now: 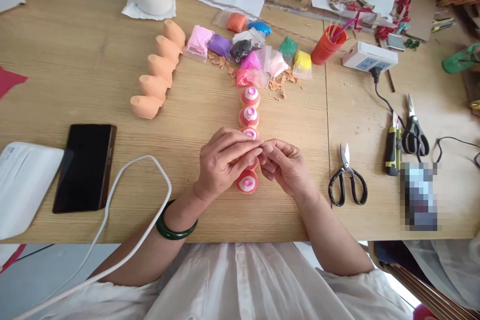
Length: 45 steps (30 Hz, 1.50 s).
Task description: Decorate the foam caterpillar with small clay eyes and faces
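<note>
My left hand (228,160) and my right hand (285,164) meet over a column of small round clay pieces (249,116). These are red-pink with a white layer and a pink ring on top. Thumb and fingers of both hands are pinched together, tip to tip; anything between them is too small to make out. The hands partly cover the middle pieces, while the nearest clay piece (246,182) shows below them. Beyond the column lie bags of coloured clay, among them a red bag (245,77), a magenta bag (250,60) and a yellow bag (303,60).
Orange egg-carton-like cups (154,88) stand at left, near a black phone (85,167) and a white cable (167,180). To the right are black-handled scissors (347,180), a utility knife (392,147), a power strip (369,57) and a red cup (327,47) of sticks.
</note>
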Each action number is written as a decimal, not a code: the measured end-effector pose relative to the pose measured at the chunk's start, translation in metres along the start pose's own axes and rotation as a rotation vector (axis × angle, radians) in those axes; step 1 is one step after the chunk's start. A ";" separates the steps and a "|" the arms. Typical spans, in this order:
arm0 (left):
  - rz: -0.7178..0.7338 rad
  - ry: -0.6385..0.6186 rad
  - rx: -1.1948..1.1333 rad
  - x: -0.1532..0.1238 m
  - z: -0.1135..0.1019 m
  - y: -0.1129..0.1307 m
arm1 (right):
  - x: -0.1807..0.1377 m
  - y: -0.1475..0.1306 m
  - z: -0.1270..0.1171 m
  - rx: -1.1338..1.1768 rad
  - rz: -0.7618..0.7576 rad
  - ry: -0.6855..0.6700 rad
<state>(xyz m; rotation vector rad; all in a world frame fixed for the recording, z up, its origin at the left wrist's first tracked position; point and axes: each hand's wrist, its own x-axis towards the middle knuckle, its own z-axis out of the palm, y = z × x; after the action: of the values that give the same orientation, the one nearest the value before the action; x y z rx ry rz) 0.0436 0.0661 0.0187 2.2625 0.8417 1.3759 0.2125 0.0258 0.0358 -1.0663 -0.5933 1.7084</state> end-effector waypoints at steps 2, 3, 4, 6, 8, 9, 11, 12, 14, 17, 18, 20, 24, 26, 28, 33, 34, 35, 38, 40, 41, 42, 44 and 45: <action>-0.021 -0.027 -0.014 0.001 -0.002 0.000 | 0.000 -0.002 0.000 0.032 0.044 -0.013; -0.041 -0.039 -0.021 0.001 -0.002 0.001 | 0.001 -0.003 0.000 0.046 0.055 -0.009; -0.061 -0.046 -0.028 0.001 -0.002 0.001 | 0.001 -0.004 0.001 0.056 0.059 -0.003; -0.082 -0.047 -0.037 0.002 -0.002 0.003 | 0.000 -0.005 0.001 0.068 0.051 0.009; -0.098 -0.039 -0.053 0.001 -0.001 0.004 | 0.000 -0.005 0.001 0.061 0.042 0.008; -0.113 -0.033 -0.062 0.001 -0.001 0.004 | 0.000 -0.004 0.001 0.051 0.033 0.009; -0.146 -0.021 -0.080 0.000 -0.001 0.004 | -0.001 -0.003 0.000 0.028 0.006 0.013; -0.154 -0.017 -0.087 0.000 -0.001 0.004 | -0.001 -0.002 0.000 0.017 -0.006 0.012; -0.151 -0.017 -0.094 0.000 -0.001 0.003 | 0.000 0.000 -0.001 0.007 -0.024 0.007; -0.182 -0.046 -0.147 0.000 0.000 0.003 | 0.000 0.001 -0.002 0.009 -0.038 0.016; -0.204 -0.051 -0.172 0.001 0.000 0.003 | 0.000 0.001 -0.002 0.016 -0.041 0.021; -0.237 -0.042 -0.202 0.001 0.000 0.004 | 0.001 0.000 -0.002 0.045 -0.030 0.010; -0.224 -0.010 -0.144 0.001 -0.001 0.006 | 0.001 0.000 -0.001 0.103 0.021 -0.048; -0.217 -0.005 -0.131 0.001 -0.001 0.006 | 0.002 0.000 -0.001 0.118 0.035 -0.052; -0.231 -0.005 -0.161 0.002 -0.001 0.006 | 0.002 0.001 -0.002 0.131 0.040 -0.047; -0.277 -0.024 -0.247 0.001 0.003 0.004 | 0.003 0.000 -0.002 0.151 0.046 -0.013; -0.276 -0.021 -0.238 0.001 0.003 0.004 | 0.003 -0.001 -0.002 0.146 0.053 -0.012; -0.274 -0.017 -0.224 0.001 0.003 0.004 | 0.003 -0.001 -0.002 0.139 0.061 -0.012; -0.260 -0.017 -0.197 0.001 0.002 0.004 | 0.002 -0.002 -0.001 0.122 0.088 -0.015; -0.255 -0.019 -0.204 0.001 0.001 0.005 | 0.001 -0.003 0.000 0.124 0.099 -0.019; -0.261 -0.023 -0.218 0.001 0.001 0.006 | 0.001 -0.004 0.000 0.128 0.100 -0.018; -0.274 -0.027 -0.239 0.001 0.001 0.006 | 0.001 -0.005 0.001 0.133 0.098 -0.014; -0.302 -0.036 -0.289 0.001 0.002 0.007 | 0.000 -0.006 0.001 0.149 0.092 -0.003; -0.308 -0.038 -0.306 0.001 0.003 0.007 | 0.000 -0.007 0.001 0.158 0.091 -0.001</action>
<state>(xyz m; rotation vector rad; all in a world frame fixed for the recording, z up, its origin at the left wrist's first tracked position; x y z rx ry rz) 0.0482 0.0615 0.0221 1.8355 0.8591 1.2224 0.2151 0.0288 0.0417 -0.9925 -0.4082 1.8036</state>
